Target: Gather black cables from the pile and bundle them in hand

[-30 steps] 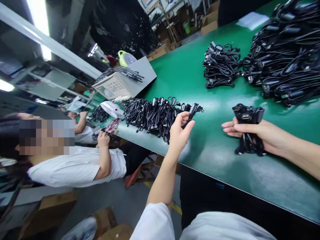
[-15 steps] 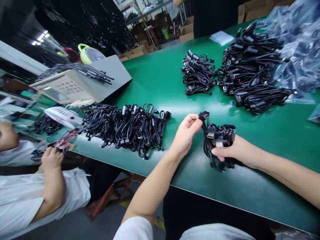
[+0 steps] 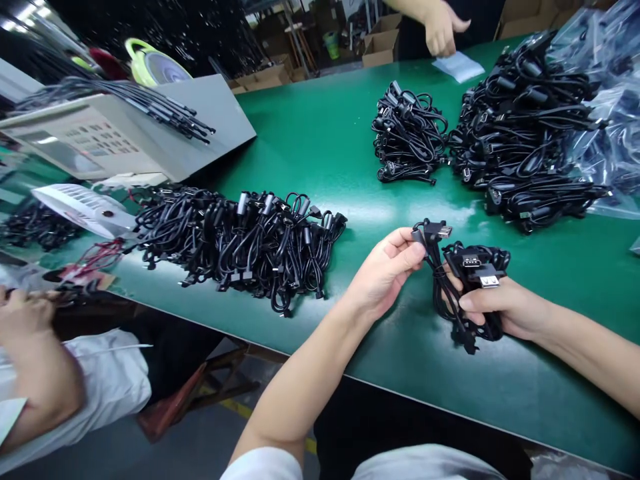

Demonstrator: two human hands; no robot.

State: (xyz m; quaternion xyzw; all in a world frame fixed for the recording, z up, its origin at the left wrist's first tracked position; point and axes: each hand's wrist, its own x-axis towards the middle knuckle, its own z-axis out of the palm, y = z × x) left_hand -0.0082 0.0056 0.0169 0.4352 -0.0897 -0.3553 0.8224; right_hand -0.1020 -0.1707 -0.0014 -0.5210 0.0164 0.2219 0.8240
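Note:
Between thumb and fingers, my left hand (image 3: 393,270) pinches the upper end of a black cable bundle (image 3: 440,283), close to its USB plug. My right hand (image 3: 515,307) is wrapped round several more coiled black cables (image 3: 483,257), whose metal USB plugs face up. The lower part of the left bundle hangs against my right fingers. Both hands are above the green table (image 3: 305,140) near its front edge. A long heap of black cables (image 3: 250,247) lies to the left of my hands.
Beyond my hands lie a small cable pile (image 3: 410,133), a larger one (image 3: 525,127) and clear plastic bags (image 3: 615,133). Across the table a person's hand (image 3: 441,30) touches a small plastic bag (image 3: 459,65). A grey device (image 3: 150,133) and another person's hands (image 3: 25,317) are at left.
Both my hands have shifted right in view with their cables, and the left bundle's plug has turned rightward. A person's hand has come to the small bag across the table.

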